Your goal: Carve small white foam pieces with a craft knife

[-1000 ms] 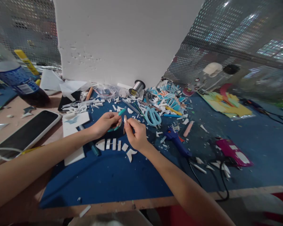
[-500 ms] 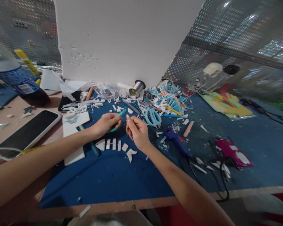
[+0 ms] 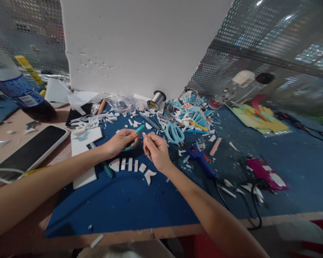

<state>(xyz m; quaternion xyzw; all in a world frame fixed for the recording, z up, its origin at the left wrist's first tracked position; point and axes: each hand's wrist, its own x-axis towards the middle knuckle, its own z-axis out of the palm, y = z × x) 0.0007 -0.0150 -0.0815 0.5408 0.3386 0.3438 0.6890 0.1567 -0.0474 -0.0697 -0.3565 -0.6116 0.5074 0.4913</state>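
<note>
My left hand (image 3: pixel 124 140) is closed around a teal-handled tool (image 3: pixel 140 129); one handle points up past the thumb and the other curves below the fingers. Its working end is hidden, so its exact kind is unclear. Close beside it, my right hand (image 3: pixel 156 148) has thumb and forefinger pinched together; whatever lies between them is too small to make out. Below both hands, several white foam pieces (image 3: pixel 130 164) lie in a row like a fishbone, from a rounded head piece (image 3: pixel 114 165) to a forked tail piece (image 3: pixel 149 176).
Behind the hands are a wire spool (image 3: pixel 156 100), light-blue scissors (image 3: pixel 174 132) and a heap of foam scraps (image 3: pixel 193 111). A blue glue gun (image 3: pixel 203 163) with a cord lies right. Left are a white board (image 3: pixel 83 179), a phone (image 3: pixel 29 150) and a bottle (image 3: pixel 24 93).
My right hand has shifted very slightly left, toward the tool's upper handle. The left hand keeps its hold, and the foam pieces stay where they were.
</note>
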